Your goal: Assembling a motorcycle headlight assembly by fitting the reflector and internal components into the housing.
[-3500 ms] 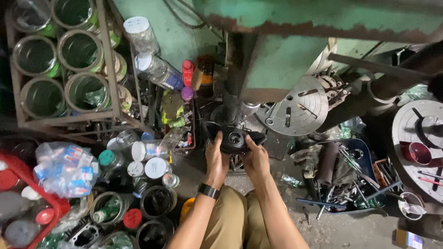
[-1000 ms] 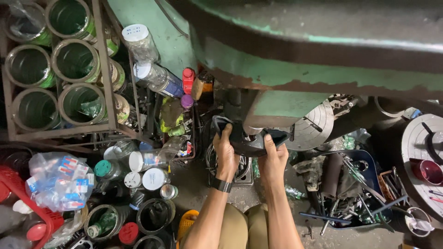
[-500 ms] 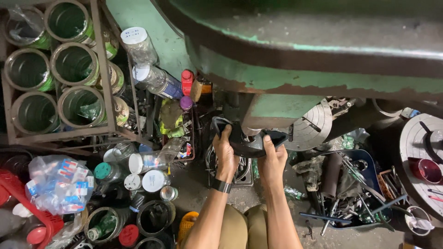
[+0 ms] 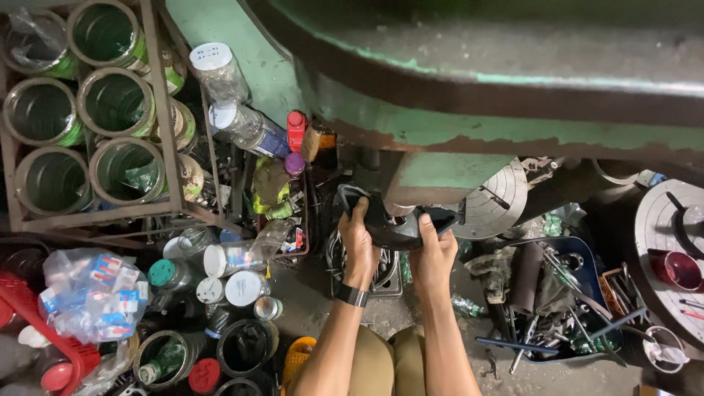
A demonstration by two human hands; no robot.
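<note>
Both hands, left hand point(image 4: 358, 238) and right hand point(image 4: 434, 253), are clenched on a dark curved metal part point(image 4: 392, 229) under the green machine body point(image 4: 469, 110); it looks heavy, rigid, best gripped at its ends.

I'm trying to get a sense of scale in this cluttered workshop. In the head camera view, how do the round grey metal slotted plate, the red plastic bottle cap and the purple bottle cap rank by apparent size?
Largest to smallest:
1. Round grey metal slotted plate, though partly hidden.
2. Red plastic bottle cap.
3. Purple bottle cap, only slightly smaller; the two look nearly alike, so that order is unsure.
</note>
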